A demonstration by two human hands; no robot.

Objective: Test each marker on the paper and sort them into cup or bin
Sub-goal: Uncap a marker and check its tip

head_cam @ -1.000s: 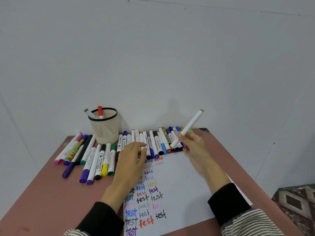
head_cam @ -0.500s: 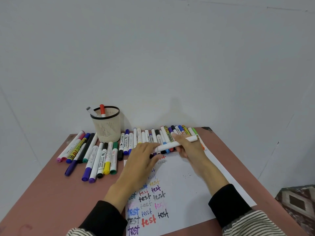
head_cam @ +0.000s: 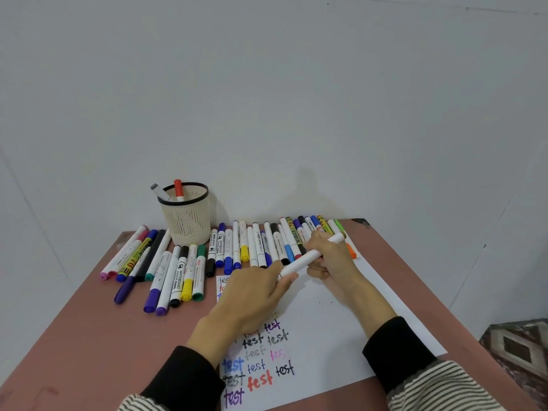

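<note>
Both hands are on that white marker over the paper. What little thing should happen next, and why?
Probably pull the cap off. The right hand grips the white marker by its barrel, and the left hand pinches its near end, where the cap seems to sit. No tip shows yet, so it cannot write on the paper, which has bare space beside the "test" words.

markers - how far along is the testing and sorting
Done: two markers stand in the cup and many "test" words fill the paper. In hand: both the left hand and right hand grip a white marker. Left: dozens lying on the table.
</note>
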